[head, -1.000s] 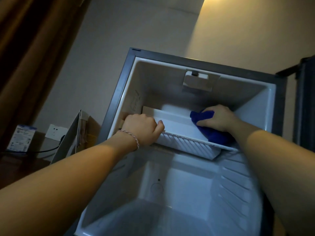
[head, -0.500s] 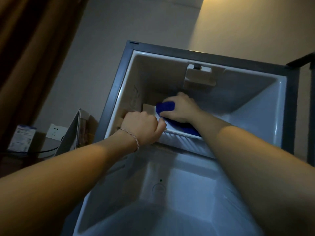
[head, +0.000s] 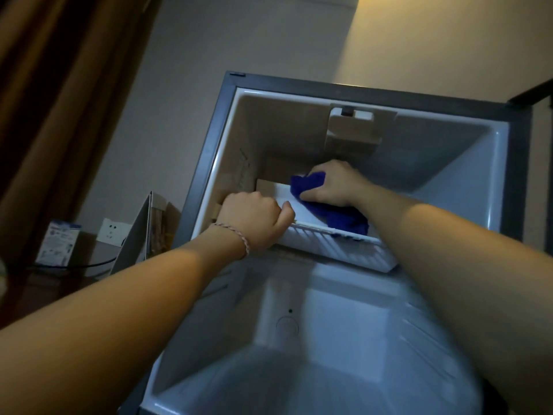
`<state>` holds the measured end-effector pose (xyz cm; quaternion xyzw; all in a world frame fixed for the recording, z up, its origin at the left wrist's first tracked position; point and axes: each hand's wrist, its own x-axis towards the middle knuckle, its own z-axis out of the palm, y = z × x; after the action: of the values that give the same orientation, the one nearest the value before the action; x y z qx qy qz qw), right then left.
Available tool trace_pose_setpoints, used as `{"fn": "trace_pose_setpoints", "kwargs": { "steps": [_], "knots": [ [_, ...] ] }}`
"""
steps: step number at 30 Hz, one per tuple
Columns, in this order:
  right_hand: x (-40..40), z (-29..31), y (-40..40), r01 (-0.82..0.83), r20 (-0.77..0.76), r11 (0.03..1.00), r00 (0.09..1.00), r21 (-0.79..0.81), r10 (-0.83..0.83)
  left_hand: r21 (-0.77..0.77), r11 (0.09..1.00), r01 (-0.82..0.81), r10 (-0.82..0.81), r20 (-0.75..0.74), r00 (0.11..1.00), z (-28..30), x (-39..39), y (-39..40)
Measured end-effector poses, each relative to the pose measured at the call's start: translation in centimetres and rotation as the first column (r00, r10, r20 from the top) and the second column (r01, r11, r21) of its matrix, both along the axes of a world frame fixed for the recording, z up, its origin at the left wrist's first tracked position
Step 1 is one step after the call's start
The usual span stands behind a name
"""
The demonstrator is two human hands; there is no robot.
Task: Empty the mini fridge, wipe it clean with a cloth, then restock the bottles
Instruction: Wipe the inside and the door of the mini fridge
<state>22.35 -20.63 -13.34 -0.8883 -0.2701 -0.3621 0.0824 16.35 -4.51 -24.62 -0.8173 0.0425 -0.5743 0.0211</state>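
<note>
Steadying the shelf (head: 338, 244) by its front rail, her left hand (head: 254, 220) grips firm while the right hand (head: 335, 184) presses the blue cloth (head: 329, 209) onto it inside the mini fridge (head: 449, 163); long strokes probably suit best.

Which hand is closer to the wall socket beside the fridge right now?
Left. The left hand grips the shelf's front edge at the fridge's socket-side wall, with the wall socket farther out beyond it. The right hand presses the blue cloth deeper inside.
</note>
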Motion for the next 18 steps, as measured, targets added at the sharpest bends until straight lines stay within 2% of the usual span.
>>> {"fn": "trace_pose_setpoints", "kwargs": {
  "steps": [5,9,13,18],
  "knots": [
    [-1.4,0.8,-7.2,0.169,-0.081,0.985,0.983,0.044,-0.165,0.005,1.0,-0.029,0.029,0.006,1.0,-0.1,0.3,-0.1],
    [-2.0,0.9,-9.0,0.262,-0.135,0.962,0.959,0.075,-0.251,-0.024,1.0,-0.009,0.008,-0.021,1.0,0.0,0.2,0.2],
    [-1.7,1.0,-8.5,0.26,-0.147,0.962,0.958,0.087,-0.246,-0.022,1.0,-0.003,0.002,-0.033,0.999,-0.1,0.0,0.3],
    [-1.5,0.6,-8.1,0.184,-0.124,0.972,0.978,0.148,-0.166,-0.028,0.999,0.038,-0.037,0.036,0.999,-0.1,0.3,0.1]
  ]
}}
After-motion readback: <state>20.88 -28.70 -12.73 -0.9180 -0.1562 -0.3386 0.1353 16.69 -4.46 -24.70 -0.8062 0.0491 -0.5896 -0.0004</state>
